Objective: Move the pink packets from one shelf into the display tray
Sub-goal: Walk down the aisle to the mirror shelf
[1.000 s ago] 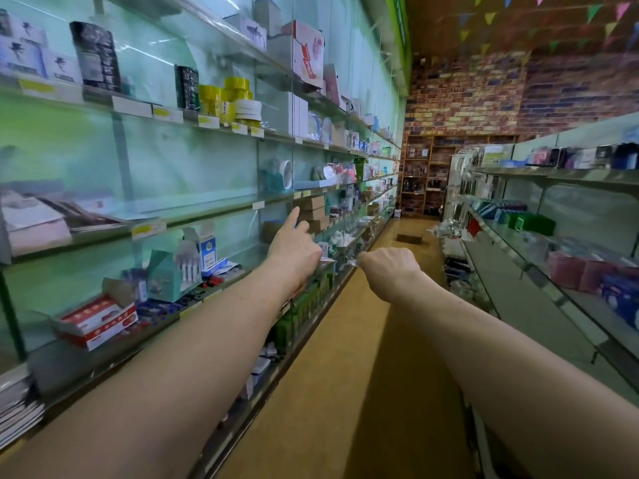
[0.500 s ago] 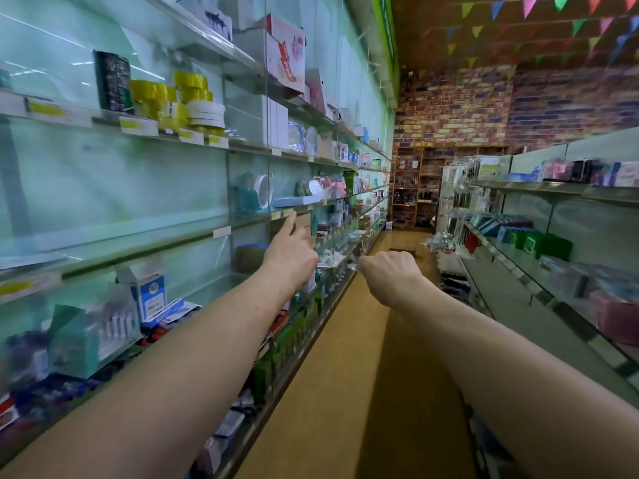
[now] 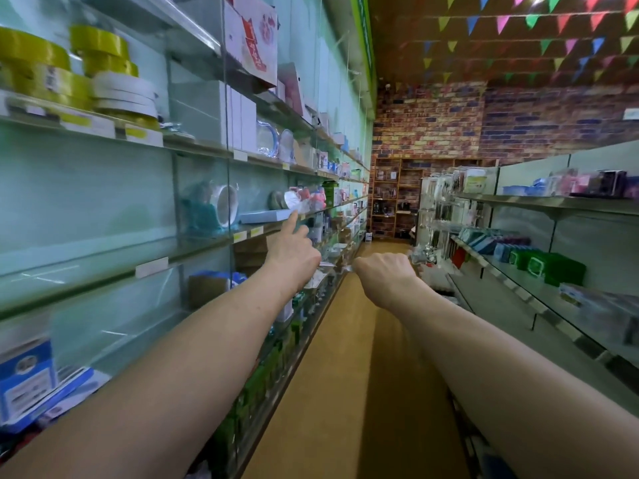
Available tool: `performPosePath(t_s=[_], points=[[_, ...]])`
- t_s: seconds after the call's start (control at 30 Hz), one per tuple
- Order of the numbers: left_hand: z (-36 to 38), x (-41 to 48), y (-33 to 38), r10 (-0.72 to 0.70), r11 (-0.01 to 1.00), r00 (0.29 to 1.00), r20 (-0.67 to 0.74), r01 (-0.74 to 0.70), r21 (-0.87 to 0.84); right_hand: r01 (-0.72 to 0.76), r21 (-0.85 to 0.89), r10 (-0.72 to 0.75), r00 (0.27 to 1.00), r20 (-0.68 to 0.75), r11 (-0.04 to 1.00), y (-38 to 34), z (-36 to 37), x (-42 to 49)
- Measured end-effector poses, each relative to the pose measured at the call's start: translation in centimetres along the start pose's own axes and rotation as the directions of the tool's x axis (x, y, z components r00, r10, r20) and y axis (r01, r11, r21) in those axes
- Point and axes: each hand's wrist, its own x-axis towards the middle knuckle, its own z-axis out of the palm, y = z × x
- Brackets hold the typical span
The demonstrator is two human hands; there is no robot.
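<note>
glossy yellow tape rolls point(image 3: 100, 50), rough brick wall point(image 3: 428, 122), metal shelf point(image 3: 553, 202)

Legible text: none; no word, brand or number can be made out.
White carton point(image 3: 254, 39), 11 o'clock, top shelf: red printed characters and a red emblem, not decipherable.
Shelf-edge tickets point(image 3: 143, 134), 10 o'clock: yellow and white price tags, print blurred, no figure readable.
Blue box point(image 3: 26, 378), 8 o'clock: round emblem above lines of print on a white panel, illegible.
Green fascia board point(image 3: 363, 36), 12 o'clock, above the shelving: lettering too oblique to read.
Green packs point(image 3: 553, 271), 3 o'clock: white face panels, printing blurred.
</note>
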Motion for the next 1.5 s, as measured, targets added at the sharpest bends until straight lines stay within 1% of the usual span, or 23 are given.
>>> performPosePath(t_s=[0.27, 0.47, 0.83, 1.0, 1.23, 1.5], points=[[4.1, 11.1, 1.1, 0.045, 0.999, 0.999, -0.021, -0.045, -0.007, -0.047, 0.011, 0.047, 0.999, 0.002, 0.999, 4.2, 4.8, 9.7], [7.8, 19.3, 2.9, 0.047, 0.999, 0.999, -0.007, -0.047, 0.005, -0.044, -0.001, 0.044, 0.999, -0.012, 0.999, 8.1, 9.4, 16.5], [10.7, 38.2, 9.5, -0.003, 0.999, 0.999, -0.032, 0.002, -0.041, 0.004, -0.003, -0.004, 1.0, -0.015, 1.0, 20.3, 18.9, 29.4], [11.6, 44.8, 11.6, -0.032, 0.998, 0.998, -0.046, 0.03, -0.051, 0.027, -0.002, -0.027, 0.999, -0.017, 1.0, 24.6, 22.2, 34.2], [14.6, 51.8, 12.8, -0.041, 0.999, 0.999, 0.003, 0.041, -0.019, 0.053, 0.004, -0.053, 0.998, -0.026, 0.999, 27.5, 26.5, 41.2], [20.3, 60.8, 12.0, -0.091, 0.996, 0.995, 0.03, 0.091, -0.007, 0.102, -0.012, -0.103, 0.992, -0.068, 0.995, 28.8, 30.9, 51.3]])
